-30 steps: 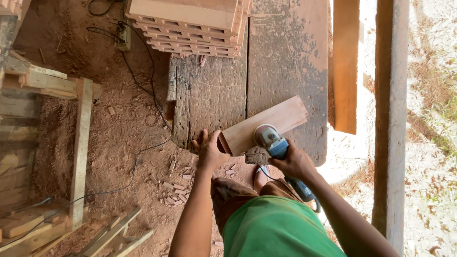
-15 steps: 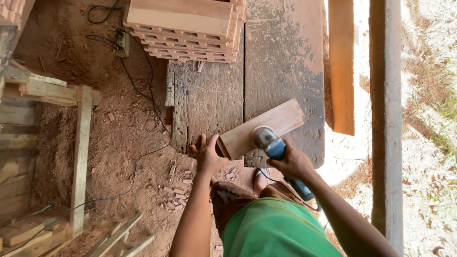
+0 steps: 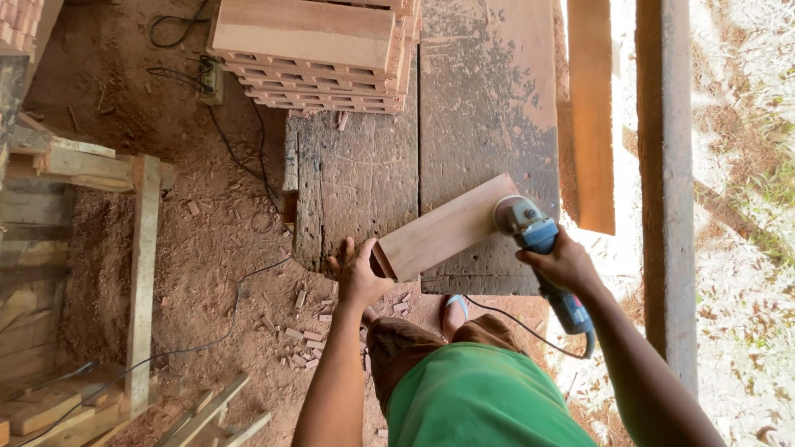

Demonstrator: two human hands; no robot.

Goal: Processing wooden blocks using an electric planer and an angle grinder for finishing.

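Note:
A short pale wooden board [image 3: 447, 228] lies slantwise on a dark, worn plank workbench [image 3: 489, 108]. My left hand [image 3: 358, 273] grips the board's near left end at the bench edge. My right hand [image 3: 565, 263] holds a blue and grey angle grinder [image 3: 538, 240], its head resting at the board's far right end. The grinder's black cord trails down below my right wrist.
A stack of pale wooden boards [image 3: 319, 50] sits at the far end of the bench. A wooden frame [image 3: 141, 273] stands at the left on red dirt strewn with wood scraps [image 3: 302, 335]. Black cables [image 3: 240, 157] cross the ground. An upright post [image 3: 667, 190] stands at the right.
The grinder has slid along the board from its near left end to its far right end. My left hand has stayed on the board's near end.

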